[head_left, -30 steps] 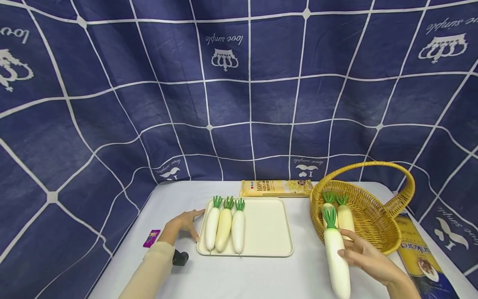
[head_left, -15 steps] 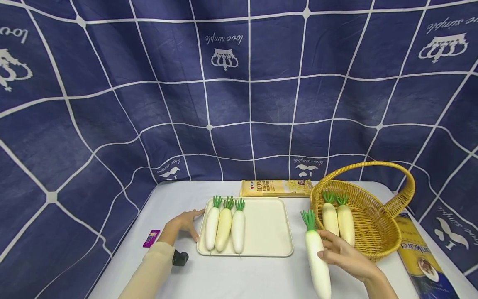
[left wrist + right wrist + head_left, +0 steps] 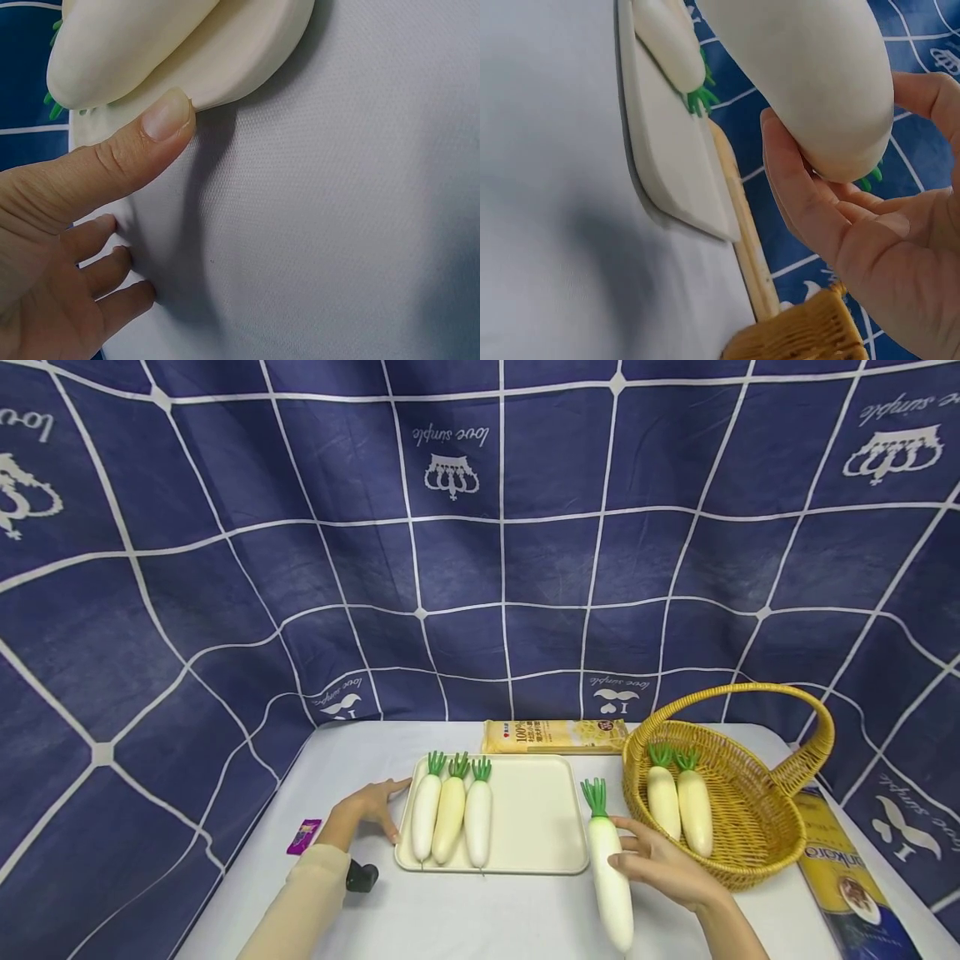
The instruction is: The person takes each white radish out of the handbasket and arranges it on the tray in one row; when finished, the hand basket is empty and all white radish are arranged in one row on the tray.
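My right hand grips a white radish with green leaf stubs, held above the table between the tray and the basket. In the right wrist view the radish sits between the thumb and fingers. My left hand rests at the left edge of a cream tray; its thumb touches the rim, with the other fingers spread on the cloth. Three radishes lie side by side in the tray's left half: a white one, a yellowish one and another white one.
A wicker basket with a tall handle stands at right, with two yellowish radishes inside. A yellow noodle packet lies behind the tray. At far right is a yellow and blue bag; a small purple packet lies at left.
My right hand has carried the white radish leftward, away from the front of the basket and toward the tray's right edge. The left hand and tray have stayed put.
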### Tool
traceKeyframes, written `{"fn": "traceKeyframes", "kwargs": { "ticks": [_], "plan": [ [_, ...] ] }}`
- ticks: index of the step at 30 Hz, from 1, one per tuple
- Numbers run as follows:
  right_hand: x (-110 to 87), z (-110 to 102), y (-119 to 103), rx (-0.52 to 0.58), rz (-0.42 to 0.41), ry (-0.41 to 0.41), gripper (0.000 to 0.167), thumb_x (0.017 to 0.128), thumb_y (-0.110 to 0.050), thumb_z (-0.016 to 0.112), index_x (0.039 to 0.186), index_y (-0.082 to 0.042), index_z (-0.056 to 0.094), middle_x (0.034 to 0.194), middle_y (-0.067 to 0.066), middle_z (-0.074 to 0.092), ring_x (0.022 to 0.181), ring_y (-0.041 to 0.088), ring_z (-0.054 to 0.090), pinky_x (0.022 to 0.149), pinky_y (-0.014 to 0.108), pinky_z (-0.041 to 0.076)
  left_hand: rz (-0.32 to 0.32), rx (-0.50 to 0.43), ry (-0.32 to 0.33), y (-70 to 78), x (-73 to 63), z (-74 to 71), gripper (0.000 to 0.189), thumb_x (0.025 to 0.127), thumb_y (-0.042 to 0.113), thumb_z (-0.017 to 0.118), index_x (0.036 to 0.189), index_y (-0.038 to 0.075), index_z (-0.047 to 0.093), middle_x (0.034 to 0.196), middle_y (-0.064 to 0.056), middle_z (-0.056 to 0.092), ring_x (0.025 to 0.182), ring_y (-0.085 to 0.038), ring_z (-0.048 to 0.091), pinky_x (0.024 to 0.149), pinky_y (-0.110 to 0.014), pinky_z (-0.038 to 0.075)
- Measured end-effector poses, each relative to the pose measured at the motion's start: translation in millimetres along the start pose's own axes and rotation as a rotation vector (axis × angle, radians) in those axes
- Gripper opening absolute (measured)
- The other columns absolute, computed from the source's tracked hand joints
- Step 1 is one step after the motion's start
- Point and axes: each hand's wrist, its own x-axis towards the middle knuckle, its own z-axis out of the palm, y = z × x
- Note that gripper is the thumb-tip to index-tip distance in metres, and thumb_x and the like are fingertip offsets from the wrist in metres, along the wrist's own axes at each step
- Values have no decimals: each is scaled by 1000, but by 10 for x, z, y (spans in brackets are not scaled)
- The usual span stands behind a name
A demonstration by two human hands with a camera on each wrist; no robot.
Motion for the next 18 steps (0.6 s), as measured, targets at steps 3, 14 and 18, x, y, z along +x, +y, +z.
{"fn": "traceKeyframes", "kwargs": {
  "ticks": [3,14,18],
  "plan": [
    [70,27,-2,-8,9,23,77,90,-16,55,142,14,8,126,30,51,107,26,58,93,43,48,0,3,0,-1,-8,-8,108,48,18,91,143,12,39,143,-34,31,129,-55,29,103,-67,26],
    [371,108,2,7,40,84,78,89,-20,60,143,11,13,123,27,53,106,27,58,95,47,48,-17,-14,-5,2,-11,-17,109,48,18,91,144,13,39,144,-33,29,130,-55,27,104,-68,24],
    [488,145,12,20,55,117,78,89,-21,61,143,9,15,121,24,55,105,25,58,94,44,49,-26,-24,-4,1,-8,-10,110,47,20,91,144,14,39,145,-32,29,131,-53,28,104,-67,25]
  ]
}}
